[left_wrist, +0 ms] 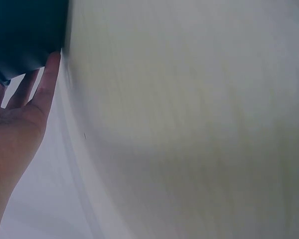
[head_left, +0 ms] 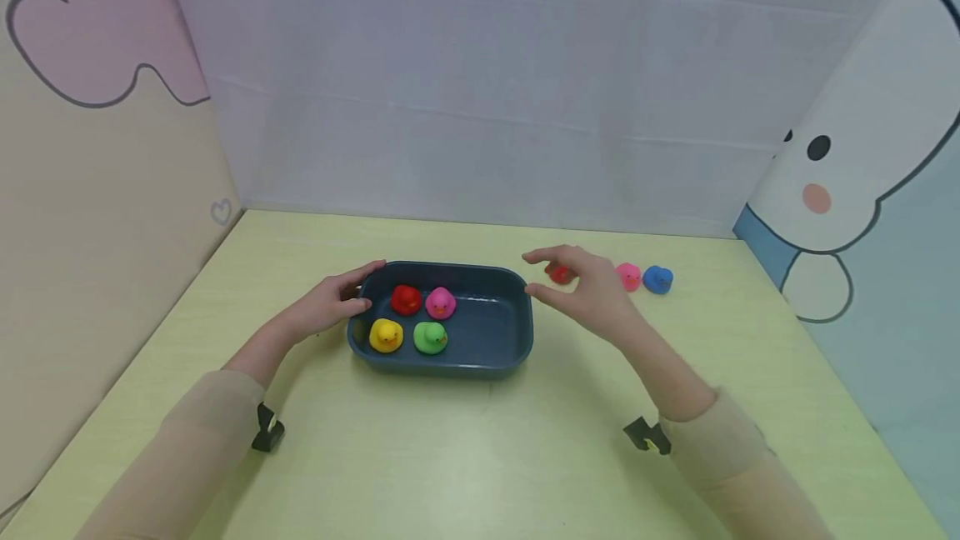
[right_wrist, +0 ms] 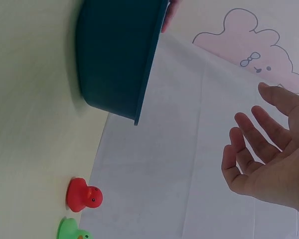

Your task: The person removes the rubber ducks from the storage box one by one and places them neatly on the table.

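Observation:
A dark blue tray (head_left: pixel 491 332) on the table holds a red duck (head_left: pixel 406 300), a pink duck (head_left: pixel 440 303), a yellow duck (head_left: pixel 386 336) and a green duck (head_left: pixel 431 337) in its left half. My left hand (head_left: pixel 326 304) grips the tray's left end, thumb at the rim and fingers along the outer wall. Above the table by the tray's right end, my right hand (head_left: pixel 592 290) is held with fingers loosely bent and thumb apart, holding nothing. Behind it a second red duck (head_left: pixel 560 274) is partly covered.
Right of the tray, another pink duck (head_left: pixel 628 277) and a blue duck (head_left: pixel 658 280) sit on the table. The right wrist view shows a green duck (right_wrist: pixel 72 230) beside the red one; the right hand hides it in the head view. A pale curtain (head_left: pixel 480 90) hangs behind the table.

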{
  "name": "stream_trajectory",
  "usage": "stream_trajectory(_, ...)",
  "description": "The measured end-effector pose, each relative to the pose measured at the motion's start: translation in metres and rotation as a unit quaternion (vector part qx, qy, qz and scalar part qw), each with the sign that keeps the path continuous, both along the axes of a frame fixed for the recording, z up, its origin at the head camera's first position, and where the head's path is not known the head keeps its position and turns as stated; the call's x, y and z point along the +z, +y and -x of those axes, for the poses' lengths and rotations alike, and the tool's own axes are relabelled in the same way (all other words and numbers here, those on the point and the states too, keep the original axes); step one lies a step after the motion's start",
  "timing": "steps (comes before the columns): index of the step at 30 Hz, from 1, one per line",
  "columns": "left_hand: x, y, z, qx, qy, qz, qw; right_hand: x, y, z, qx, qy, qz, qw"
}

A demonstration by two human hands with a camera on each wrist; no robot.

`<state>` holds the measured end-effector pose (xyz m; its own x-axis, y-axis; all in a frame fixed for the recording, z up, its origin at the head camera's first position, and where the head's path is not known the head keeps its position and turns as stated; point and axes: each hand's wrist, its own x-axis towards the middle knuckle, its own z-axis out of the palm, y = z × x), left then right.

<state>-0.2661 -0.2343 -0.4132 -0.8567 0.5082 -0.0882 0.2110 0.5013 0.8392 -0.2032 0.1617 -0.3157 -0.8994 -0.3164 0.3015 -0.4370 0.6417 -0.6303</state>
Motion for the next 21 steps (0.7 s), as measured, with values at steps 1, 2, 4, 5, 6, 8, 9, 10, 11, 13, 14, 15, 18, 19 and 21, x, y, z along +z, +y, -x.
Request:
stream_trajectory(1, 0.0, 0.0, 0.0, 0.0, 0.0, -0.001, 1.0, -0.001, -0.002, 0.0, 0.009, 0.0, -0.001, 1.0)
stream_trajectory(2, 0.0, 0.0, 0.0, -0.001, -0.001, -0.002, 1.0, -0.002, -0.005, -0.001, 0.017, 0.0, -0.001, 1.0)
stream_trajectory(4, 0.0, -0.001, 0.0, -0.001, -0.002, -0.004, 1.0, -0.005, -0.009, -0.001, 0.034, 0.0, 0.001, 0.999)
stream_trajectory(5, 0.0, -0.001, 0.0, -0.002, -0.002, -0.005, 1.0, -0.007, -0.011, 0.0, 0.044, 0.0, 0.003, 0.999)
stream_trajectory(6, -0.001, -0.001, 0.0, -0.002, -0.002, -0.005, 1.0, -0.008, -0.013, 0.0, 0.053, 0.0, 0.006, 0.999)
stream_trajectory(8, 0.0, -0.001, -0.001, -0.001, -0.002, -0.005, 1.0, -0.011, -0.017, 0.0, 0.068, 0.004, 0.007, 0.998)
stream_trajectory(9, 0.0, -0.001, -0.001, -0.001, -0.001, -0.004, 1.0, -0.013, -0.019, 0.0, 0.076, 0.005, 0.007, 0.997)
stream_trajectory(10, 0.0, 0.0, -0.001, 0.0, -0.001, -0.003, 1.0, -0.014, -0.021, 0.0, 0.084, 0.006, 0.009, 0.996)
stream_trajectory(11, 0.0, 0.0, -0.001, 0.0, 0.0, -0.002, 1.0, -0.016, -0.022, 0.0, 0.09, 0.006, 0.008, 0.996)
stream_trajectory(13, 0.001, 0.0, -0.002, 0.004, -0.004, 0.0, 1.0, -0.02, -0.026, 0.0, 0.102, 0.005, 0.004, 0.995)
stream_trajectory(14, 0.001, 0.0, -0.002, 0.005, -0.005, 0.0, 1.0, -0.021, -0.028, 0.001, 0.109, 0.004, 0.001, 0.994)
stream_trajectory(15, 0.001, 0.001, -0.002, 0.007, -0.007, 0.0, 0.9999, -0.023, -0.03, 0.001, 0.116, 0.003, -0.004, 0.993)
stream_trajectory(18, 0.002, 0.001, -0.003, 0.014, -0.013, 0.0, 0.9998, -0.028, -0.036, 0.003, 0.14, 0.004, -0.02, 0.99)
stream_trajectory(19, 0.002, 0.001, -0.003, 0.015, -0.012, 0.001, 0.9998, -0.03, -0.038, 0.004, 0.151, 0.007, -0.026, 0.988)
stream_trajectory(21, 0.002, 0.001, -0.003, 0.015, -0.01, 0.001, 0.9998, -0.033, -0.041, 0.006, 0.17, 0.01, -0.037, 0.985)
